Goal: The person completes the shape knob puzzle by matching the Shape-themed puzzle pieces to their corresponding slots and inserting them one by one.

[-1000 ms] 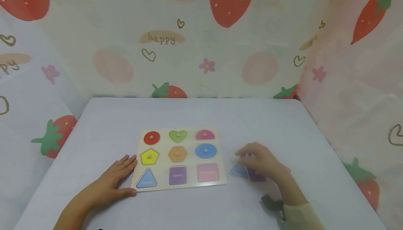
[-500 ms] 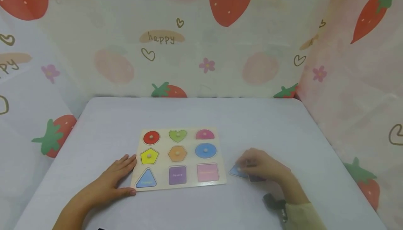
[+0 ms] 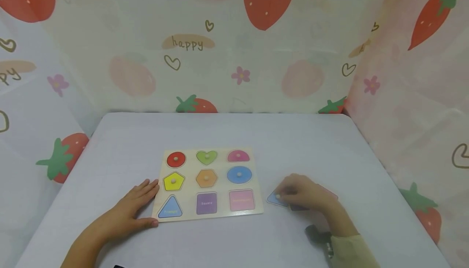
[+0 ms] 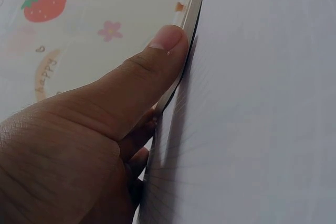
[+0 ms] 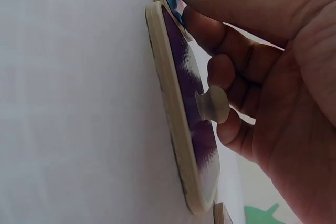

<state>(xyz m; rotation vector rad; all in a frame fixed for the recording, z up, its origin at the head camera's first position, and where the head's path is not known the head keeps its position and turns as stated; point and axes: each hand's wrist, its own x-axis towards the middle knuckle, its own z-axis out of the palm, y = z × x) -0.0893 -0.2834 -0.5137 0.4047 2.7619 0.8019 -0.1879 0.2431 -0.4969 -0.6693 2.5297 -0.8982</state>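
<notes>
In the head view, my left hand lies with straight fingers against the left edge of a wooden shape puzzle board. Its thumb presses along the board's edge in the left wrist view. My right hand is to the right of the board, thumb and index finger closed at the knob of a blue triangle puzzle piece. A purple square piece with a knob lies under that hand, overlapping the triangle's edge in the right wrist view. Behind the hand, a pink piece is mostly hidden.
Six knobbed pieces sit in the board's upper two rows, such as the red circle. The bottom row shows printed triangle, square and rectangle places without knobs. A dark object hangs at the right wrist. Strawberry-print cloth surrounds the white table.
My right hand has come down onto the blue triangle piece, its thumb and index finger closing at the knob. The left hand and board have stayed put.
</notes>
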